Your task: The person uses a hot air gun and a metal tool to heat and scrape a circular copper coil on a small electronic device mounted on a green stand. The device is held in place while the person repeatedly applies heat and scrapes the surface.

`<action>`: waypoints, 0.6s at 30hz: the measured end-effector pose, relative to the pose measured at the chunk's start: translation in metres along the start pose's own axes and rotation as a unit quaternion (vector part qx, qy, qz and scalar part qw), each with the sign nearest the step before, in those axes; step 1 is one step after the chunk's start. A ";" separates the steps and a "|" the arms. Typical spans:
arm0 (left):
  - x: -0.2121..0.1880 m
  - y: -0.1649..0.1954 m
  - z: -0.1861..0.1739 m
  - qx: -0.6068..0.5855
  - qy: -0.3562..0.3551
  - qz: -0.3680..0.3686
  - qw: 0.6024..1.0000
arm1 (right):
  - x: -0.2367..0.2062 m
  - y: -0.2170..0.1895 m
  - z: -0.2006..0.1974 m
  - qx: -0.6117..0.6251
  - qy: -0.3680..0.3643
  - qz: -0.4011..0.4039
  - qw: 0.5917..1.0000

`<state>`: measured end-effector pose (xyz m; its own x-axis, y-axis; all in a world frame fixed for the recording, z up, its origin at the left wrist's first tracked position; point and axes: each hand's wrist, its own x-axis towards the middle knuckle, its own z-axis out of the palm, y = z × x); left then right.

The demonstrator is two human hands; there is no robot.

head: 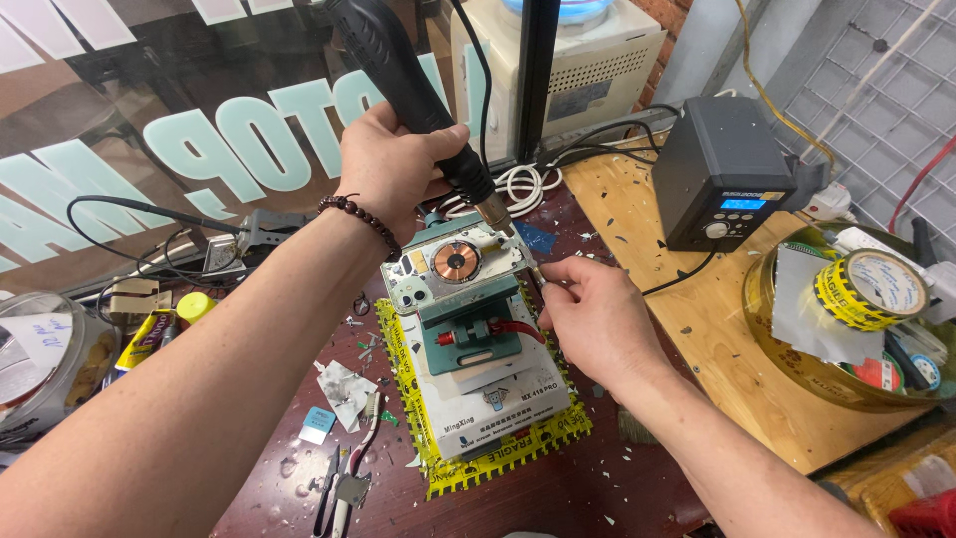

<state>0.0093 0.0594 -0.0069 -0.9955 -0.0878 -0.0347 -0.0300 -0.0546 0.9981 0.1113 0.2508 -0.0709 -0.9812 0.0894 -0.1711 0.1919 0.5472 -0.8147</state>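
Head view: an opened phone back with a copper coil sits clamped in a green holder at the worktop centre, long axis running left to right. Left hand grips a black hot-air wand, nozzle angled down at the phone's right edge. Right hand, nearer that edge, pinches a thin tool there. Cluttered repair bench; control box behind.

My left forearm reaches in from the lower left, a dark bead bracelet at the wrist. My left hand is raised, its grip wrapped in a full fist, thumb on top. My right forearm comes in from the lower right. My right hand lies low, knuckles up, thumb and forefinger pinched together at the tips.
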 end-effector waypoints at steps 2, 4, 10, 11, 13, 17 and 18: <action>-0.001 0.000 0.000 0.009 0.004 0.004 1.000 | 0.001 0.000 0.001 0.030 -0.005 -0.002 1.000; -0.002 0.001 0.000 0.013 0.003 0.003 1.000 | 0.002 -0.001 -0.001 0.043 -0.010 0.014 0.999; -0.002 0.002 0.001 0.022 0.005 -0.001 1.000 | 0.009 -0.005 -0.012 0.053 -0.044 0.050 0.996; -0.002 0.003 0.001 0.022 0.006 -0.002 1.000 | 0.012 -0.005 -0.014 0.055 -0.051 0.044 0.996; -0.001 0.002 0.002 0.019 0.004 -0.003 1.000 | 0.014 -0.003 -0.016 0.056 -0.059 0.033 0.996; 0.000 0.001 0.003 0.011 -0.003 -0.003 1.000 | 0.018 0.009 -0.018 0.053 -0.066 0.004 0.996; 0.000 0.001 0.003 0.009 -0.004 -0.004 1.000 | 0.020 0.012 -0.018 0.051 -0.068 -0.004 0.996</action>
<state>0.0086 0.0626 -0.0061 -0.9960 -0.0787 -0.0416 -0.0388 -0.0367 0.9986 0.0936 0.2739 -0.0743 -0.9719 -0.0325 -0.2332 0.1927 0.4594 -0.8671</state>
